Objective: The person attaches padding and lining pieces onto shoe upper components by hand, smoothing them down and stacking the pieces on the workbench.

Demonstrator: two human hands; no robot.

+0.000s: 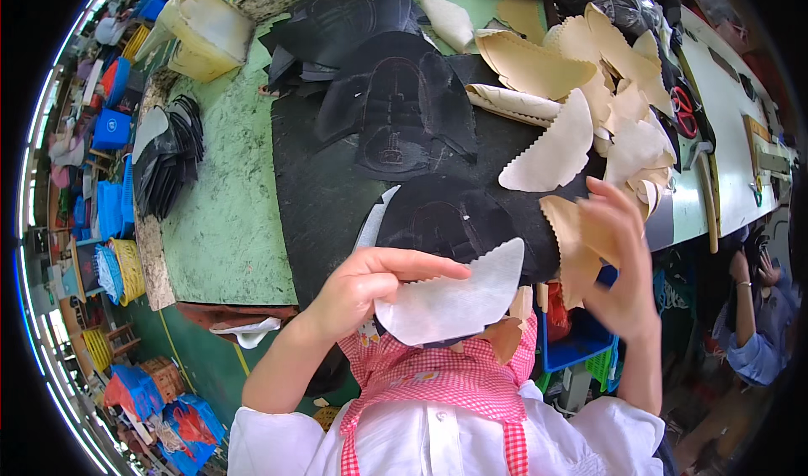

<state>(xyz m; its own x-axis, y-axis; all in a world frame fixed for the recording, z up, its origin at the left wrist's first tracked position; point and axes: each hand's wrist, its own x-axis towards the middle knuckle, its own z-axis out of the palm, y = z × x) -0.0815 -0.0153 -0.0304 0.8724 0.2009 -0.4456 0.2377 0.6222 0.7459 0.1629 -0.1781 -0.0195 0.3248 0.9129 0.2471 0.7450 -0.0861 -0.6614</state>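
Observation:
A white crescent-shaped piece with a serrated edge [454, 299] lies at the table's near edge, over a black leather upper [446, 211]. My left hand [358, 287] presses its outstretched index finger on the white piece, thumb and other fingers curled at its left end. On the right, my right hand [623, 261], slightly blurred, has a tan serrated piece [568, 240] between thumb and fingers. That piece reaches over the table's edge. Another black upper with stitched outlines [391, 110] lies farther back.
A heap of tan and white serrated pieces [619, 80] covers the back right, near red-handled scissors [683, 112]. Stacked black pieces [172, 156] and a yellowish tub [206, 34] stand left. A blue crate [572, 341] sits below the edge. Another person [762, 324] works at right.

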